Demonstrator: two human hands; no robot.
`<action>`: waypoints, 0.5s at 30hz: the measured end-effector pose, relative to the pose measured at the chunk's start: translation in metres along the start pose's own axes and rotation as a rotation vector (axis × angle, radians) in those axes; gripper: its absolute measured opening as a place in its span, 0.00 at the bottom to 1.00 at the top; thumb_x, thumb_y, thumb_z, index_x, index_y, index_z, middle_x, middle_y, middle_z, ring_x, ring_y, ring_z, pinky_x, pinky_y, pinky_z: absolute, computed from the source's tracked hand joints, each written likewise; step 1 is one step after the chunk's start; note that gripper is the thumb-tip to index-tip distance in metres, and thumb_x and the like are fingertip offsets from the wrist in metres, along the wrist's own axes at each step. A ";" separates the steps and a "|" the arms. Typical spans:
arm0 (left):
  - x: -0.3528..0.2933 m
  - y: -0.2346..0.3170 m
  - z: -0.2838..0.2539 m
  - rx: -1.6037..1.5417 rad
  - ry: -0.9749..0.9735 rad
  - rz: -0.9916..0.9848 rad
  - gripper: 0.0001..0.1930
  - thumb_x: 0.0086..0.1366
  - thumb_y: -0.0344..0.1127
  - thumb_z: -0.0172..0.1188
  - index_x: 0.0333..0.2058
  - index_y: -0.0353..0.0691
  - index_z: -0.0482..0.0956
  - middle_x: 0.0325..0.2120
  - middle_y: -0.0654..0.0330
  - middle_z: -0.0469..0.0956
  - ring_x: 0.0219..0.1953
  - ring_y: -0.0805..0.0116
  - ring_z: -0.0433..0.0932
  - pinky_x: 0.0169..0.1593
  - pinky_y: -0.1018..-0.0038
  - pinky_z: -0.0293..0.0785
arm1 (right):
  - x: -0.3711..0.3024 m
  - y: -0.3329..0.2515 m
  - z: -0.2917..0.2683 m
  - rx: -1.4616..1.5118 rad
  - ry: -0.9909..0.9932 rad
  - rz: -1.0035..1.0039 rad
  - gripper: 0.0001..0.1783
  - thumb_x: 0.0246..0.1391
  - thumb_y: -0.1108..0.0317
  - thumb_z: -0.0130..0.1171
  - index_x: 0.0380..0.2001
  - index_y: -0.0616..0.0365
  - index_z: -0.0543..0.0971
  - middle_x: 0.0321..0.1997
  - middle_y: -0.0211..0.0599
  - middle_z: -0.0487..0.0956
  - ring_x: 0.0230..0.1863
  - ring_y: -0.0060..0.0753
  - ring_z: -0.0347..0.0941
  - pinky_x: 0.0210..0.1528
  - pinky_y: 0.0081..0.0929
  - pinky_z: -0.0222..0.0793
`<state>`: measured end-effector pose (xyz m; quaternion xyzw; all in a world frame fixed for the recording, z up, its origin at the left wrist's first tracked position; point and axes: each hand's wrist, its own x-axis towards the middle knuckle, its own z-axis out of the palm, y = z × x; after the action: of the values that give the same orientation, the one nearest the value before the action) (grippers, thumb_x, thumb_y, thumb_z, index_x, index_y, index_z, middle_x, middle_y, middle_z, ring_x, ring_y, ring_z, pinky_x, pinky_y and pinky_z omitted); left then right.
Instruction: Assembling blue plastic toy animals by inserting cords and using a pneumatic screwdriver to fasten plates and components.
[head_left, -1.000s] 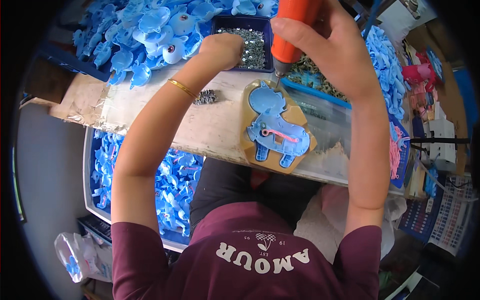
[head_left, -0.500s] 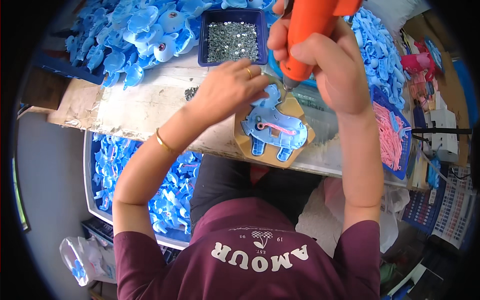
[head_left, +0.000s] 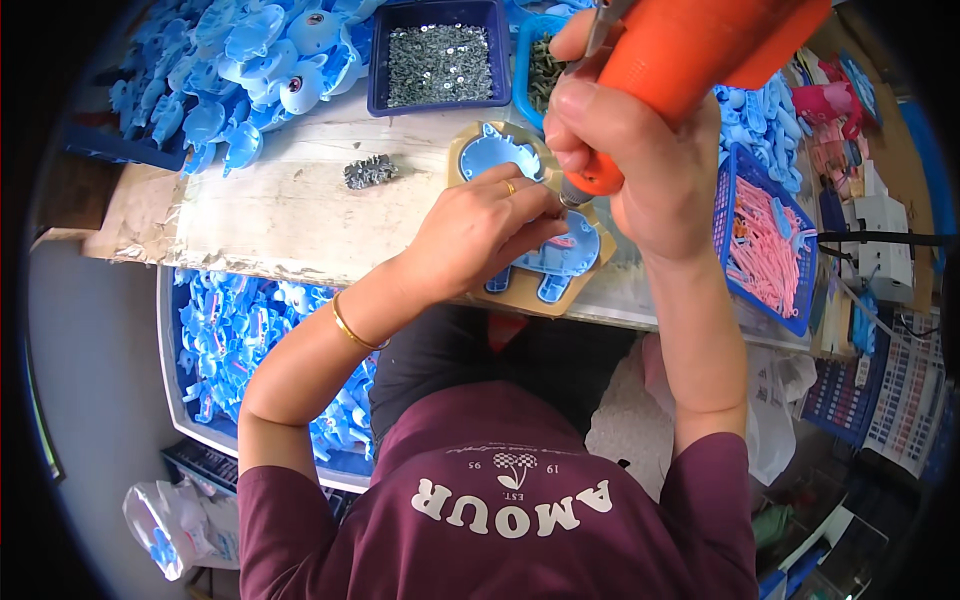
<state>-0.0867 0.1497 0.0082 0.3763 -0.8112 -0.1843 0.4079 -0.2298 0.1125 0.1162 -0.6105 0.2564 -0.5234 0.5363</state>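
A light blue plastic animal-shaped toy half [head_left: 575, 255] lies hollow side up in a tan holding block [head_left: 524, 300] at the table's front edge. A pink strip sits inside it, mostly covered by my fingers. My right hand [head_left: 650, 160] is wrapped round an orange electric screwdriver [head_left: 690, 65], its tip slanting down to the toy half's middle. Over the toy half, my left hand [head_left: 485, 230] is closed, its fingertips pressed together beside the screwdriver tip. Whatever lies between those fingertips is hidden.
A dark blue tray [head_left: 376, 65] of small metal screws and a turquoise container [head_left: 523, 75] stand behind. Left of the block lies a small dark heap [head_left: 370, 171]. Blue toy shells [head_left: 255, 75] pile far left; pink strips fill a blue basket [head_left: 728, 205]; blue parts fill a bin [head_left: 172, 385] below.
My left hand has come down from the toy half's upper end to its middle. The screwdriver tip has come down beside those fingers. The whole view has shifted slightly.
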 end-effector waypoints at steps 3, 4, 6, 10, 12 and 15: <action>-0.002 0.002 0.003 -0.024 -0.010 -0.013 0.08 0.62 0.36 0.66 0.36 0.41 0.79 0.28 0.58 0.80 0.37 0.55 0.79 0.38 0.61 0.77 | -0.002 -0.003 -0.004 -0.028 -0.008 -0.012 0.16 0.52 0.78 0.63 0.44 0.66 0.75 0.31 0.30 0.77 0.28 0.18 0.75 0.31 0.19 0.71; -0.004 0.003 0.004 -0.039 -0.016 -0.033 0.08 0.62 0.36 0.65 0.37 0.41 0.79 0.29 0.58 0.80 0.38 0.55 0.79 0.38 0.61 0.77 | -0.002 -0.005 -0.006 -0.013 -0.038 0.032 0.16 0.52 0.78 0.63 0.45 0.66 0.74 0.32 0.31 0.78 0.30 0.19 0.76 0.32 0.19 0.71; -0.005 0.008 0.006 -0.062 -0.010 -0.044 0.09 0.62 0.37 0.65 0.37 0.41 0.79 0.30 0.58 0.80 0.37 0.55 0.78 0.38 0.61 0.77 | -0.008 -0.008 -0.009 0.075 -0.059 0.100 0.16 0.53 0.77 0.64 0.45 0.66 0.74 0.34 0.32 0.78 0.31 0.19 0.76 0.33 0.18 0.71; -0.004 0.018 0.004 0.094 -0.017 -0.020 0.13 0.59 0.40 0.67 0.38 0.41 0.78 0.32 0.60 0.80 0.39 0.56 0.78 0.39 0.63 0.77 | -0.008 0.017 -0.019 0.108 -0.141 0.058 0.21 0.48 0.70 0.70 0.45 0.65 0.77 0.39 0.37 0.80 0.33 0.27 0.78 0.35 0.25 0.74; -0.002 0.020 0.001 0.130 -0.024 -0.024 0.14 0.57 0.41 0.69 0.38 0.42 0.79 0.34 0.61 0.80 0.41 0.58 0.77 0.40 0.64 0.77 | -0.018 0.016 -0.025 -0.018 -0.124 0.056 0.20 0.50 0.69 0.67 0.45 0.65 0.75 0.34 0.38 0.79 0.30 0.25 0.76 0.32 0.23 0.72; -0.008 0.016 0.002 0.218 -0.066 0.030 0.17 0.53 0.42 0.70 0.39 0.43 0.80 0.38 0.63 0.79 0.44 0.61 0.76 0.45 0.66 0.76 | -0.025 0.024 -0.034 -0.125 -0.074 0.051 0.18 0.53 0.69 0.61 0.46 0.66 0.74 0.26 0.37 0.77 0.23 0.21 0.71 0.26 0.19 0.67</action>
<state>-0.0925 0.1661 0.0130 0.4001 -0.8449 -0.1009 0.3404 -0.2628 0.1136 0.0805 -0.6550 0.2841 -0.4698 0.5192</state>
